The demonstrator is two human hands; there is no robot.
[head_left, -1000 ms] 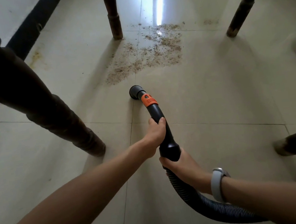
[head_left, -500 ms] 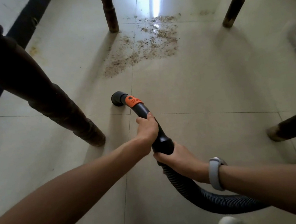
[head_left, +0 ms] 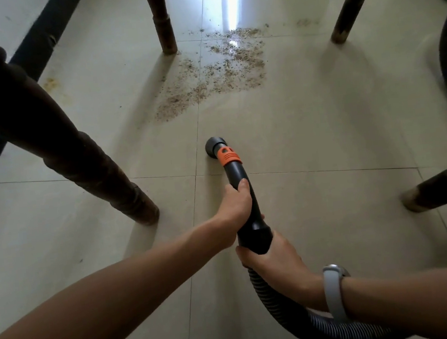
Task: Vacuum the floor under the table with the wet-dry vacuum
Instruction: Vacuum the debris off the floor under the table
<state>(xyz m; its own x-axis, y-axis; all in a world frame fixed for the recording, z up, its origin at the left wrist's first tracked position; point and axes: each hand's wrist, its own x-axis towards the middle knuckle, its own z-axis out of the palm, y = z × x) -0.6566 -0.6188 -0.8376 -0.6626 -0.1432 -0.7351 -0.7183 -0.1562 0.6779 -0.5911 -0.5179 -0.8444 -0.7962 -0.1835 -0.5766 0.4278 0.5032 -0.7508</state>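
While both hands point(head_left: 237, 203) point(head_left: 276, 260) clamp wand point(head_left: 241, 184) | hose point(head_left: 286, 309) cut off | nozzle mouth hidden

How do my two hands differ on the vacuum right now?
The left hand grips the rigid black wand farther forward; the right hand holds its rear end, where the ribbed hose begins. Only the right wrist wears a band. Both curl round the tube.

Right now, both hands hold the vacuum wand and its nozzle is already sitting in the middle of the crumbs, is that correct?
Not quite. In the head view both hands, left hand and right hand, do hold the wand, but the nozzle sits on bare tile, short of the crumbs.
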